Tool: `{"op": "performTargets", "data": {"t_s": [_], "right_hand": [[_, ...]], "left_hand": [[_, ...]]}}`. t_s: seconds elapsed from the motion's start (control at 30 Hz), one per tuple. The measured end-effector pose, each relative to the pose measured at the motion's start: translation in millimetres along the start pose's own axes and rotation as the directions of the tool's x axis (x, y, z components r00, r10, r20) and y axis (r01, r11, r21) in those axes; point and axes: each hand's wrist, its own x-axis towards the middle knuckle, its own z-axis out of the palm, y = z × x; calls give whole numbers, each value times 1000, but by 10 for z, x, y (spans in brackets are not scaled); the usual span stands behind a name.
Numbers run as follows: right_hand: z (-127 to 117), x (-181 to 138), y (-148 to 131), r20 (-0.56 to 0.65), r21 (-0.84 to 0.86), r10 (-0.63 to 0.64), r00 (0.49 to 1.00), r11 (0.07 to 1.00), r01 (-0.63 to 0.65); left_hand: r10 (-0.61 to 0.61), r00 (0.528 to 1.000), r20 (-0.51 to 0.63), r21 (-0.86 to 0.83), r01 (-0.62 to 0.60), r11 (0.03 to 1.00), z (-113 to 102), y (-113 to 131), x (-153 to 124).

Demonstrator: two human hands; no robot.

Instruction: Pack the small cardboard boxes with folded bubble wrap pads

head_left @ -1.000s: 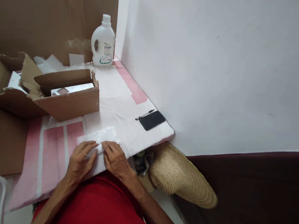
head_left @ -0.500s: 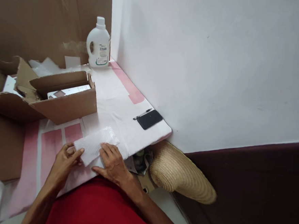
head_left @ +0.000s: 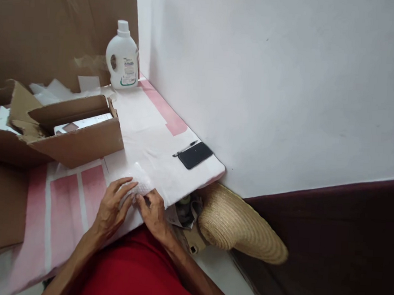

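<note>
A small piece of clear bubble wrap (head_left: 140,179) lies at the near edge of the covered table (head_left: 143,139). My left hand (head_left: 114,204) has its fingers curled over the wrap's left side, closed on it. At the lower right side my right hand (head_left: 152,212) pinches the same wrap, thumb tip close to the left fingers. The hands almost meet, and they hide the wrap's lower part. Whether anything lies inside the wrap I cannot tell.
A cardboard box (head_left: 79,143) holding a white carton (head_left: 84,122) stands left of the hands, beside another open box (head_left: 1,152). Farther back is a white jug (head_left: 124,59). A phone (head_left: 195,155) and pen (head_left: 185,149) lie right. A straw hat (head_left: 239,224) hangs beyond the table's edge.
My left hand has moved right and up over the bubble wrap, close to my right hand. The wrap shows smaller, its left side now folded over. The view has shifted slightly.
</note>
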Motion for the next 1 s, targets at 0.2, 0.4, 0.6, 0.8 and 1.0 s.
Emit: {"op": "performTargets", "data": {"t_s": [0.2, 0.4, 0.6, 0.8, 1.0], "right_hand": [[-166, 45, -80, 50, -8, -21, 999, 1000, 21], [-428, 123, -236, -145, -253, -182, 972, 957, 142], [-187, 214, 106, 202, -472, -311, 929, 800, 371], [-262, 344, 334, 185, -349, -276, 943, 879, 326], [-282, 441, 260, 143, -213, -204, 968, 949, 232]], "left_hand": [[267, 946, 184, 401, -320, 858, 187, -303, -88], [305, 934, 185, 577, -355, 735, 264, -356, -191], [282, 949, 140, 631, -305, 713, 272, -335, -222], [219, 973, 79, 515, -228, 826, 61, -303, -170], [-389, 917, -91, 121, 398, 909, 107, -210, -3]]}}
